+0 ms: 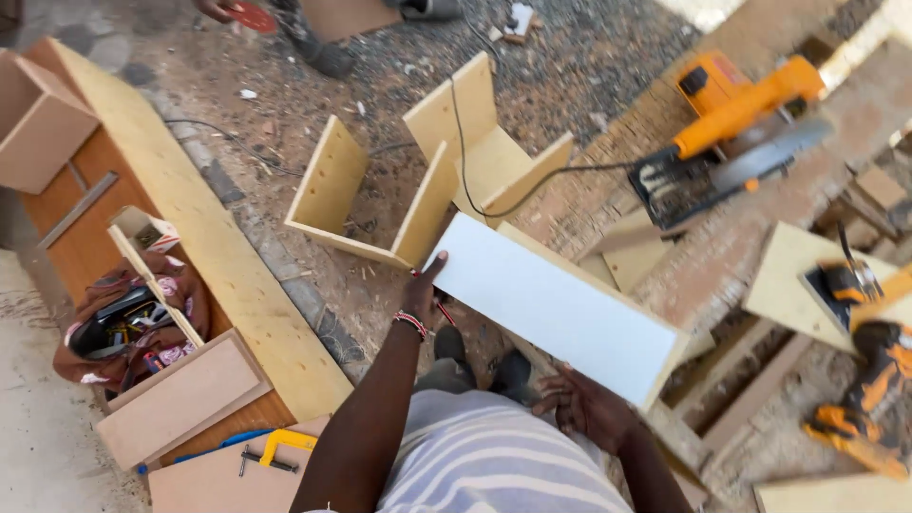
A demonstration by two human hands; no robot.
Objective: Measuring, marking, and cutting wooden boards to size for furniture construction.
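Note:
A white laminated board (556, 306) with pale wood edges is held flat above the ground in front of me. My left hand (425, 283), with a beaded band on the wrist, grips its near left corner. My right hand (581, 407) holds the board's lower edge from beneath. Below the board I see my striped shirt and my shoes on the gravel.
Two U-shaped plywood drawer frames (370, 195) (489, 152) lie on the gravel ahead. An orange circular saw (727, 133) with a black cord sits on a brick bench, an orange drill (869, 399) at right. A long plywood cabinet (180, 209) with a tool bag (123, 328) lies left. Another person stands at the top.

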